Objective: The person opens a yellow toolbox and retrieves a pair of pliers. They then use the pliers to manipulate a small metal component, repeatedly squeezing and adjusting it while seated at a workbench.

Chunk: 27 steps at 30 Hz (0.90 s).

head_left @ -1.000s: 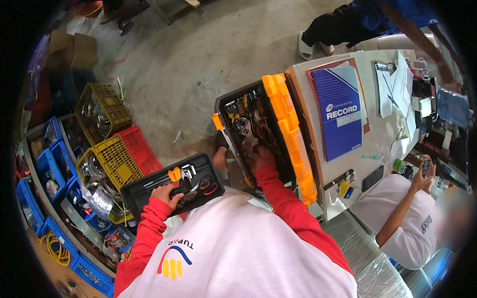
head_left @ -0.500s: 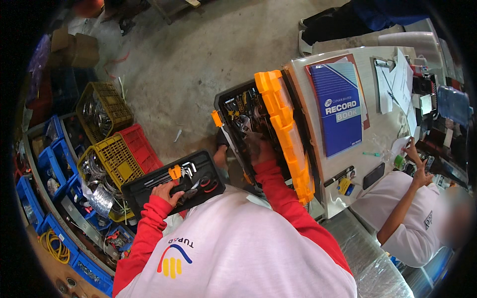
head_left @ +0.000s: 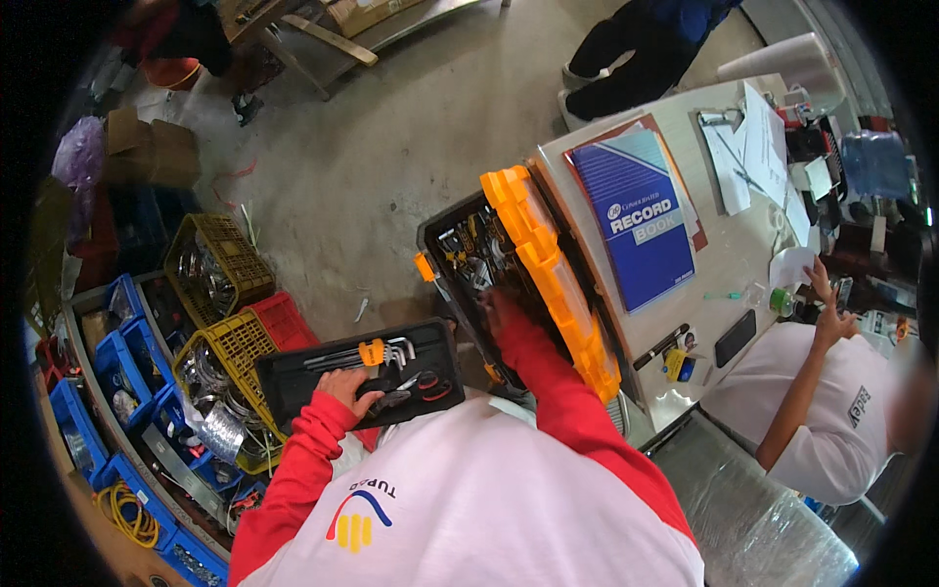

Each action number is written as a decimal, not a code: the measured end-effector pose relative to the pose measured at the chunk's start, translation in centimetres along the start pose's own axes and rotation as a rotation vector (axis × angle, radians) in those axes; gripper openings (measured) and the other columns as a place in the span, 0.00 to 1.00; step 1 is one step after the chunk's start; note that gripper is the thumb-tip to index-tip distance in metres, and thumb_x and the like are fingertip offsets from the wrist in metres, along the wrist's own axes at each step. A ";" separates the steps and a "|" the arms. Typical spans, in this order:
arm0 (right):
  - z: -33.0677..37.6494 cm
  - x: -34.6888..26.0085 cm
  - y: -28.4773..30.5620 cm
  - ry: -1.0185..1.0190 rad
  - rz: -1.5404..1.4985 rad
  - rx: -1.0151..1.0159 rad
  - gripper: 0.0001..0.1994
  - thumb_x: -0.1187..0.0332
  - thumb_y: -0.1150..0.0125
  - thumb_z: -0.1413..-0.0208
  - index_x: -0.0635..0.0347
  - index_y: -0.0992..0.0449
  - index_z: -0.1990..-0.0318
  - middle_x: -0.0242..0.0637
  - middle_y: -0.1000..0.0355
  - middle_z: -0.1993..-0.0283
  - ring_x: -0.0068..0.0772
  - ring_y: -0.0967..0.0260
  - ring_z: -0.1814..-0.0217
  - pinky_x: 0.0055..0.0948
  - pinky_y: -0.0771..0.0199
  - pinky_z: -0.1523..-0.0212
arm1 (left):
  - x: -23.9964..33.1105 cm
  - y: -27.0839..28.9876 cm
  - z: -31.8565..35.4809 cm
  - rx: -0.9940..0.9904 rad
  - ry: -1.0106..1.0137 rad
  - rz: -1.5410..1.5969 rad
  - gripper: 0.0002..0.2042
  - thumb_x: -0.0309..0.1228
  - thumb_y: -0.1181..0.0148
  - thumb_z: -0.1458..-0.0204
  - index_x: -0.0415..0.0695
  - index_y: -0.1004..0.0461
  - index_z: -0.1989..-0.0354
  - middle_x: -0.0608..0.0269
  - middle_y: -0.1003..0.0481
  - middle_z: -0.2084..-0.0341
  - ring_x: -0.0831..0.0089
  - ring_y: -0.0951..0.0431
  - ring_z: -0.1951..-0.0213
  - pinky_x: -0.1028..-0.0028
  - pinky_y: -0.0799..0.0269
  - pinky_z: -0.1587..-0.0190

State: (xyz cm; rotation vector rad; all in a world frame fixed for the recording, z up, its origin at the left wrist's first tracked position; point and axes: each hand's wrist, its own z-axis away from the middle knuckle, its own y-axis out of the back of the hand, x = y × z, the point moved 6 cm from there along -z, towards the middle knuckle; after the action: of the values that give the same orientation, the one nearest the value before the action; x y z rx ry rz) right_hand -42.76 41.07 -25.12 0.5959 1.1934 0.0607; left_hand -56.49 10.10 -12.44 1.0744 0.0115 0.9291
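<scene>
My left hand point(head_left: 344, 389) lies over a black tool tray point(head_left: 284, 396), thumb spread from the fingers. The tray is in front of my body. In it are a set of hex keys point(head_left: 396, 352) in an orange holder point(head_left: 372, 352), and hand tools with black and red handles point(head_left: 427, 384) beside my thumb. My right hand point(head_left: 499, 315) reaches down into an open black toolbox point(head_left: 430, 235) with an orange lid point(head_left: 548, 254). Metal tools and loose parts point(head_left: 474, 245) fill the box. The right fingertips are dim and partly hidden among them.
Right of the toolbox, a table point(head_left: 724, 254) bears a blue record book point(head_left: 636, 220), a clipboard point(head_left: 724, 161) and a phone point(head_left: 736, 338). A co-worker point(head_left: 792, 391) holds paper there. Yellow crates point(head_left: 230, 347), a red crate point(head_left: 284, 321) and blue bins point(head_left: 117, 367) stand left.
The whole view has shifted slightly, showing more of the floor and far bench. My right hand stays inside the toolbox, and my left hand stays over the tray.
</scene>
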 end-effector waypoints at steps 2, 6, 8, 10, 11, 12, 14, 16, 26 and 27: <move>2.6 0.0 1.7 0.114 -0.119 0.202 0.13 0.69 0.51 0.36 0.61 0.31 0.47 0.44 0.29 0.59 0.42 0.29 0.54 0.36 0.31 0.49 | 1.4 1.0 -2.0 0.023 -0.128 -0.017 0.19 0.52 0.38 0.50 0.48 0.25 0.64 0.56 0.23 0.70 0.55 0.25 0.63 0.58 0.35 0.59; 5.4 -1.3 5.9 0.113 -0.144 0.342 0.13 0.71 0.55 0.34 0.63 0.32 0.45 0.38 0.31 0.61 0.33 0.32 0.59 0.32 0.32 0.54 | 4.4 2.4 -6.4 -0.022 -0.330 -0.155 0.20 0.54 0.39 0.50 0.49 0.25 0.64 0.55 0.24 0.69 0.54 0.25 0.61 0.58 0.35 0.56; 5.5 -3.7 8.3 0.077 -0.133 0.314 0.13 0.73 0.56 0.35 0.64 0.32 0.45 0.38 0.30 0.61 0.32 0.32 0.60 0.31 0.31 0.55 | 6.3 3.3 -8.5 -0.010 -0.445 -0.212 0.20 0.54 0.40 0.50 0.49 0.26 0.63 0.56 0.24 0.70 0.55 0.24 0.61 0.58 0.34 0.56; 6.3 -6.3 11.2 -0.038 -0.075 0.226 0.14 0.76 0.56 0.36 0.65 0.32 0.45 0.39 0.28 0.62 0.33 0.32 0.61 0.30 0.31 0.57 | 8.6 4.0 -10.6 0.050 -0.594 -0.250 0.20 0.54 0.39 0.51 0.49 0.26 0.64 0.59 0.25 0.70 0.56 0.24 0.61 0.59 0.34 0.56; 6.6 -8.5 12.2 0.043 0.016 0.218 0.15 0.77 0.55 0.38 0.65 0.32 0.45 0.40 0.28 0.62 0.37 0.32 0.63 0.32 0.31 0.58 | 9.9 4.4 -11.7 0.087 -0.681 -0.260 0.20 0.54 0.38 0.53 0.50 0.26 0.63 0.60 0.25 0.70 0.57 0.24 0.60 0.59 0.34 0.56; 6.8 -10.4 13.2 0.125 0.112 0.215 0.16 0.79 0.54 0.40 0.65 0.32 0.45 0.41 0.27 0.63 0.41 0.32 0.65 0.34 0.30 0.58 | 10.6 3.8 -13.0 -0.030 -0.658 -0.306 0.20 0.51 0.35 0.54 0.51 0.23 0.59 0.59 0.23 0.66 0.58 0.24 0.54 0.59 0.34 0.50; 7.6 -13.6 14.2 0.241 0.323 0.198 0.17 0.81 0.51 0.45 0.65 0.30 0.47 0.44 0.26 0.64 0.49 0.32 0.67 0.37 0.29 0.60 | 12.7 2.9 -15.6 -0.125 -0.728 -0.355 0.21 0.51 0.35 0.54 0.52 0.23 0.57 0.59 0.22 0.65 0.58 0.24 0.54 0.60 0.34 0.50; 8.7 -14.8 15.6 0.206 0.231 0.289 0.16 0.80 0.51 0.44 0.65 0.29 0.48 0.43 0.26 0.65 0.47 0.31 0.66 0.37 0.29 0.61 | 15.0 1.7 -17.7 -0.169 -0.833 -0.368 0.21 0.51 0.36 0.53 0.51 0.23 0.57 0.57 0.22 0.64 0.57 0.24 0.54 0.59 0.34 0.49; 13.5 -15.6 19.8 0.074 0.146 0.542 0.13 0.74 0.54 0.38 0.66 0.29 0.48 0.41 0.26 0.67 0.42 0.28 0.64 0.34 0.29 0.59 | 21.8 -9.9 -26.1 -0.413 -1.100 -0.299 0.25 0.54 0.42 0.47 0.45 0.22 0.54 0.49 0.21 0.61 0.49 0.22 0.56 0.55 0.29 0.51; 14.2 -16.0 20.1 0.050 0.162 0.559 0.14 0.73 0.54 0.38 0.66 0.30 0.47 0.41 0.26 0.66 0.42 0.28 0.63 0.34 0.29 0.58 | 21.8 -10.7 -26.3 -0.409 -1.132 -0.273 0.24 0.54 0.42 0.47 0.45 0.22 0.54 0.47 0.21 0.62 0.49 0.21 0.57 0.55 0.28 0.52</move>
State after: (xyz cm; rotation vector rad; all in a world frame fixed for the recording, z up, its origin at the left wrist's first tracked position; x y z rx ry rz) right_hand -31.11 46.76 1.24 1.1870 1.2102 -0.1266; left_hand -47.03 42.27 -24.96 1.0463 -0.9040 -0.0222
